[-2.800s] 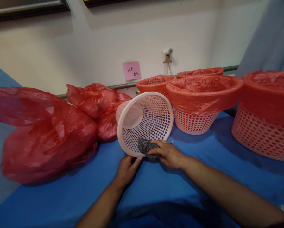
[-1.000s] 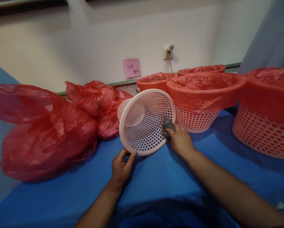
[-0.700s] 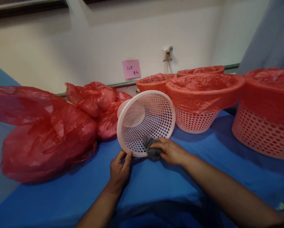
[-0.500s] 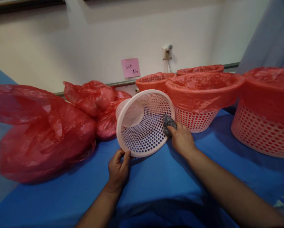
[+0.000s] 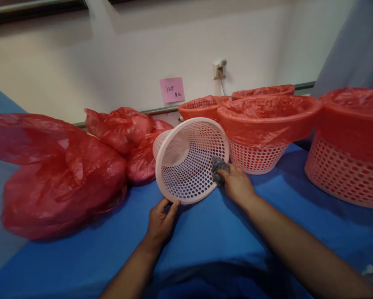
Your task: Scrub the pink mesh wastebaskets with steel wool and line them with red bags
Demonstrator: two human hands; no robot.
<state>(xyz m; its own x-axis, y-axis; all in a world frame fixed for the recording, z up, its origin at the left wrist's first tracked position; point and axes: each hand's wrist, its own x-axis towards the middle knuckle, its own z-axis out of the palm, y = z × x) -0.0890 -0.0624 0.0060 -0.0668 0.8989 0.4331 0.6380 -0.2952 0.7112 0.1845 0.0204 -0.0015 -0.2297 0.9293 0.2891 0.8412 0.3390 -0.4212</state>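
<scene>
A white perforated plastic basket [image 5: 192, 170] lies tipped on its side on the blue cloth, its mouth turned toward me. My left hand [image 5: 161, 218] grips the lower rim, thumb on the inner side and fingers underneath. In my right hand [image 5: 238, 185] is a crumpled grey cloth [image 5: 219, 169], pressed against the rim at the basket's right side. The fingers of that hand are closed round the cloth and partly hidden behind it.
Red plastic bags [image 5: 67, 182], bulging, lie at the left. Baskets lined with red bags, among them a near one [image 5: 258, 158] and a larger one [image 5: 348, 166], stand at the right. Behind are a wall socket [image 5: 219, 70] and a pink note [image 5: 171, 89].
My left hand has slid a little to the right along the lower rim. My right hand has moved the grey cloth slightly left and down along the rim.
</scene>
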